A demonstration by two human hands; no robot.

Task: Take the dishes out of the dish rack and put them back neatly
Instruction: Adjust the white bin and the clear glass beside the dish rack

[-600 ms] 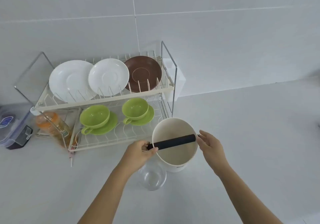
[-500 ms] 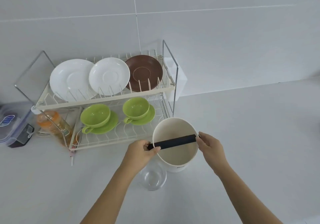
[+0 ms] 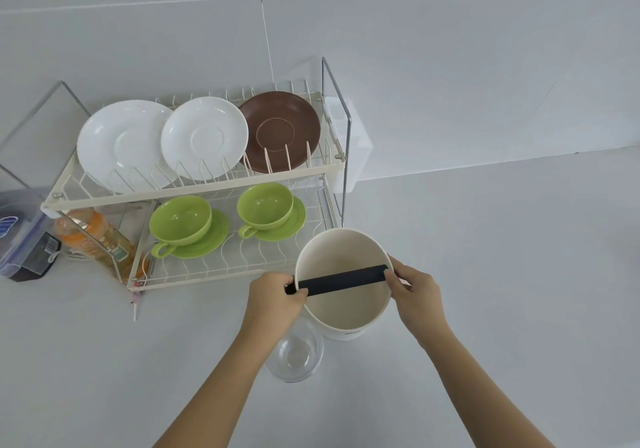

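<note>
A two-tier wire dish rack point(image 3: 194, 194) stands against the wall. Its top tier holds two white plates point(image 3: 117, 142) point(image 3: 204, 135) and a brown plate point(image 3: 280, 128) on edge. Two green cups on green saucers point(image 3: 183, 225) point(image 3: 268, 212) sit on the lower tier. In front of the rack's right end is a cream pot point(image 3: 343, 305) with a black bar handle point(image 3: 341, 279) across its mouth. My left hand point(image 3: 275, 297) grips the handle's left end. My right hand point(image 3: 414, 290) pinches its right end at the rim. A clear glass lid point(image 3: 296, 357) lies below the pot.
An orange-capped bottle point(image 3: 93, 239) lies beside the rack's left leg, with a clear plastic box point(image 3: 20, 232) further left. A white cutlery holder point(image 3: 349, 149) hangs on the rack's right side. The white counter extends to the right and front.
Both hands keep their hold on the black handle. The pot and hands look almost unmoved; the view shifted slightly.
</note>
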